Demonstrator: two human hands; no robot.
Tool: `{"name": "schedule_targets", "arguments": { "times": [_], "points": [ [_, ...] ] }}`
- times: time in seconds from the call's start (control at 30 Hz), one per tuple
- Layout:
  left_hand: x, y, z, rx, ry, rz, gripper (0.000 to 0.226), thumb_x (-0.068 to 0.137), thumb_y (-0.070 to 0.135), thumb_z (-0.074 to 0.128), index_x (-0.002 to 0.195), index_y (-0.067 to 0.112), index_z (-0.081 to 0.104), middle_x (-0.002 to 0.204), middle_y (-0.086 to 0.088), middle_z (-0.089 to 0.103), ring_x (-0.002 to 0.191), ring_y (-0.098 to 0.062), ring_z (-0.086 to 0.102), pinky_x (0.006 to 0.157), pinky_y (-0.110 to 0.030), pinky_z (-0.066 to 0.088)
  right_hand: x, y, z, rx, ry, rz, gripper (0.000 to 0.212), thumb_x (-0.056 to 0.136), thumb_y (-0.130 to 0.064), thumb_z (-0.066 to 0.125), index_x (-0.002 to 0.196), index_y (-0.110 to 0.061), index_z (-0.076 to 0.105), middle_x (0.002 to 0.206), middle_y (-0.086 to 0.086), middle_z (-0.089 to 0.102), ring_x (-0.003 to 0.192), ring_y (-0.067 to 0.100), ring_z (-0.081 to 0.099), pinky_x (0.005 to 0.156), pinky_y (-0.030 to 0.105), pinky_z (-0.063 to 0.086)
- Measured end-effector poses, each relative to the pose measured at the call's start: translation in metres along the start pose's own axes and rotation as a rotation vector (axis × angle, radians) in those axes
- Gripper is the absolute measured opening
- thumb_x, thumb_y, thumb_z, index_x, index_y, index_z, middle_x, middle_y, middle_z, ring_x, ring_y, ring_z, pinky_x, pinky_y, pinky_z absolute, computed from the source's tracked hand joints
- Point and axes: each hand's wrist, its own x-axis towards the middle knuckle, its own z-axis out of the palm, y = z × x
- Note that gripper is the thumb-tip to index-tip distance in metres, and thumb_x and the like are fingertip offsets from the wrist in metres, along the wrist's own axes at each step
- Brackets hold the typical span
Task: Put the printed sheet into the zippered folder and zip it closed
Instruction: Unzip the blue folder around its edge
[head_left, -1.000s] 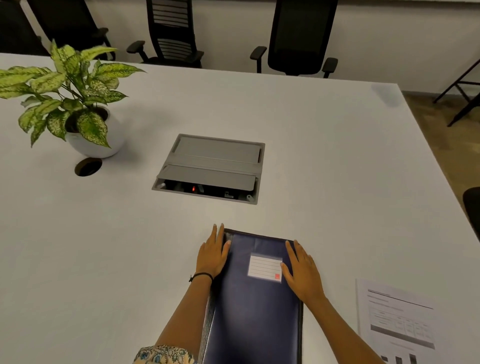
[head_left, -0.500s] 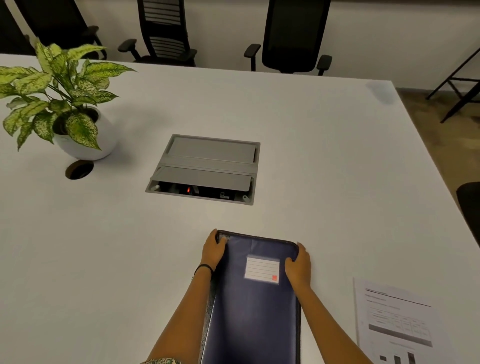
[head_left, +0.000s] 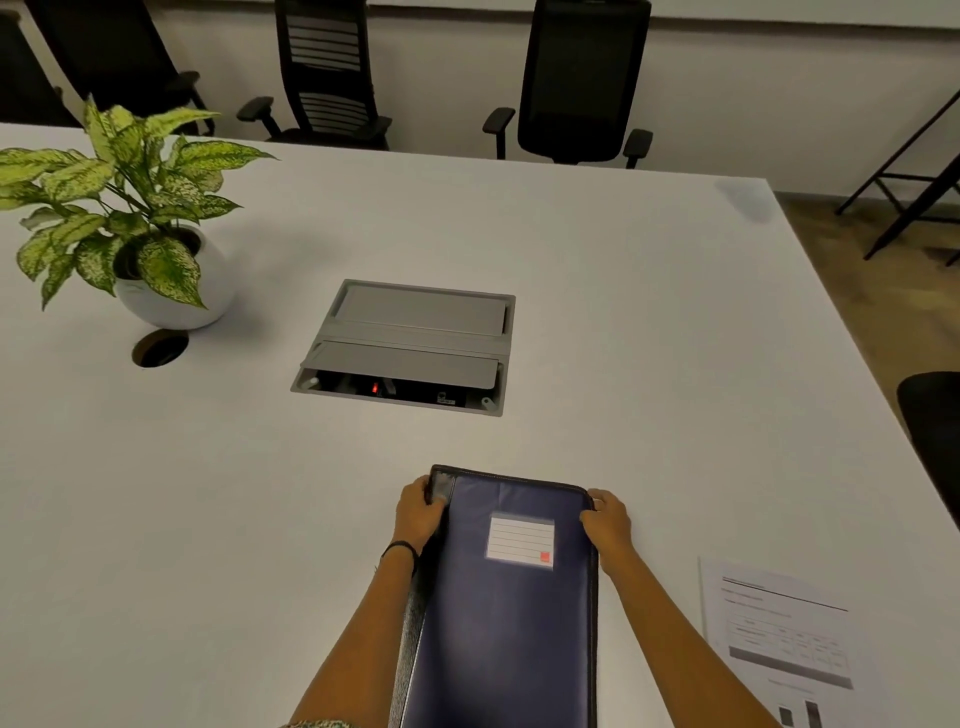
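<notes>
At the upper left of the frame a potted plant (head_left: 130, 218) in a white pot stands on the white worktop (head_left: 649, 322), with a round cable hole (head_left: 160, 347) just below it. Near the centre a grey cable box (head_left: 408, 345) is set into the worktop, its lower flap ajar. In the lower middle lies the dark blue zippered folder (head_left: 504, 623), bearing a lined label (head_left: 520, 539). The left hand (head_left: 418, 514) has its grip curled closed around the folder's upper left corner; a dark band (head_left: 400, 548) circles that wrist. The right hand (head_left: 605, 519) likewise grips the upper right corner, fingers folded over the edge. At the lower right the printed sheet (head_left: 779, 639) lies flat on the worktop, apart from the folder.
</notes>
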Motion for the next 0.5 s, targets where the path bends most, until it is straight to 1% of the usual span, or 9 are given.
{"name": "schedule_targets", "arguments": {
  "times": [0.07, 0.1, 0.2, 0.23, 0.33, 0.4, 0.5],
  "points": [
    [-0.005, -0.003, 0.004, 0.106, -0.008, 0.029, 0.05, 0.089, 0.006, 0.056, 0.136, -0.001, 0.041, 0.137, -0.023, 0.046, 0.126, -0.036, 0.045, 0.107, -0.04, 0.037, 0.002, -0.001, 0.002, -0.022, 0.002, -0.006, 0.042, 0.087, 0.009, 0.043, 0.129, 0.0, 0.046, 0.132, 0.019, 0.052, 0.116, 0.036, 0.051, 0.098, 0.045, 0.048],
    [-0.007, -0.004, 0.006, 0.132, -0.001, 0.039, 0.055, 0.089, 0.008, 0.056, 0.14, 0.001, 0.036, 0.141, -0.021, 0.042, 0.13, -0.035, 0.041, 0.11, -0.039, 0.033, 0.003, -0.002, 0.004, -0.037, 0.003, -0.011, 0.043, 0.087, 0.009, 0.043, 0.129, 0.0, 0.046, 0.132, 0.02, 0.052, 0.116, 0.036, 0.051, 0.098, 0.045, 0.048],
    [-0.013, -0.011, 0.012, 0.127, 0.015, 0.107, 0.063, 0.09, 0.009, 0.056, 0.145, 0.004, 0.026, 0.148, -0.016, 0.036, 0.135, -0.03, 0.036, 0.113, -0.036, 0.027, 0.008, -0.006, 0.01, -0.126, 0.006, -0.051, 0.043, 0.086, 0.009, 0.044, 0.128, 0.001, 0.046, 0.13, 0.022, 0.052, 0.115, 0.037, 0.052, 0.098, 0.045, 0.047],
    [-0.014, -0.014, 0.014, 0.136, 0.003, 0.128, 0.065, 0.091, 0.01, 0.054, 0.147, 0.005, 0.022, 0.152, -0.015, 0.03, 0.139, -0.029, 0.031, 0.115, -0.036, 0.024, 0.01, -0.007, 0.013, -0.173, -0.001, -0.069, 0.044, 0.086, 0.008, 0.044, 0.129, 0.0, 0.046, 0.131, 0.022, 0.051, 0.115, 0.037, 0.051, 0.099, 0.045, 0.047],
    [-0.013, -0.029, 0.023, 0.302, -0.019, 0.18, 0.07, 0.097, 0.025, 0.047, 0.149, 0.008, 0.004, 0.159, -0.011, 0.002, 0.147, -0.024, 0.007, 0.119, -0.033, 0.008, 0.016, -0.013, 0.021, -0.334, -0.05, -0.142, 0.043, 0.087, 0.003, 0.047, 0.13, -0.002, 0.046, 0.133, 0.021, 0.049, 0.118, 0.037, 0.049, 0.1, 0.042, 0.045],
    [-0.01, -0.037, 0.027, 0.361, 0.008, 0.213, 0.069, 0.098, 0.032, 0.043, 0.149, 0.012, 0.001, 0.16, -0.008, -0.004, 0.148, -0.021, 0.001, 0.119, -0.032, 0.004, 0.021, -0.017, 0.025, -0.444, -0.087, -0.198, 0.039, 0.089, 0.0, 0.046, 0.127, -0.004, 0.05, 0.131, 0.019, 0.051, 0.118, 0.035, 0.049, 0.099, 0.042, 0.046],
    [-0.007, -0.046, 0.03, 0.407, 0.047, 0.269, 0.066, 0.099, 0.036, 0.038, 0.149, 0.017, -0.001, 0.158, 0.001, -0.008, 0.147, -0.016, -0.001, 0.118, -0.031, -0.002, 0.031, -0.024, 0.033, -0.61, -0.151, -0.27, 0.033, 0.091, -0.003, 0.043, 0.12, -0.009, 0.058, 0.126, 0.015, 0.058, 0.114, 0.032, 0.052, 0.098, 0.045, 0.046]
  ]
}}
